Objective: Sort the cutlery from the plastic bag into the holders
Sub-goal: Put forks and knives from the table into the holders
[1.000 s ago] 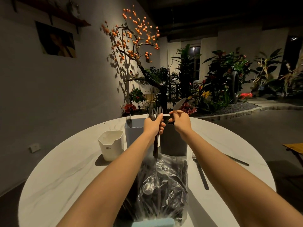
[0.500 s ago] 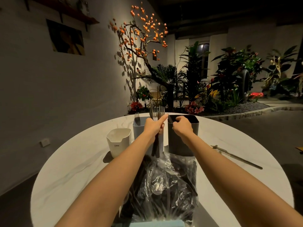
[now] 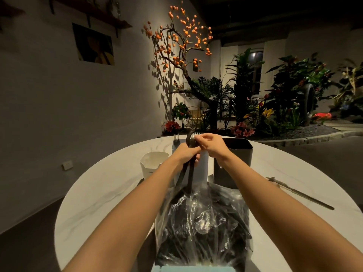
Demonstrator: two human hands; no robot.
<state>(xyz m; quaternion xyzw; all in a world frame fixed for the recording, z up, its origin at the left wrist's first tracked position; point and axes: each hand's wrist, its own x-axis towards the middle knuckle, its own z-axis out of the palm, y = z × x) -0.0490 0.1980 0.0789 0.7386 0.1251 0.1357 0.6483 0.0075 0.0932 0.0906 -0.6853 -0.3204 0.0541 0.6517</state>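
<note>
Left hand (image 3: pixel 186 154) clenched around slim dark-handled metal cutlery (image 3: pixel 190 173), right hand (image 3: pixel 211 145) pinching its shiny tips, above crinkled clear plastic bag (image 3: pixel 204 222).

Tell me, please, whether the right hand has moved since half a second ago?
Yes. The right hand has left the dark holder and gone left to the cutlery tops in the left hand.

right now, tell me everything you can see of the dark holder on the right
The dark holder is a tall, charcoal grey box with rounded corners and an open top, seemingly matte plastic. It stands upright on the round table, rightmost of three holders, behind the plastic bag, which hides its foot. The right hand and forearm cross its left side. Its contents cannot be seen.
</note>
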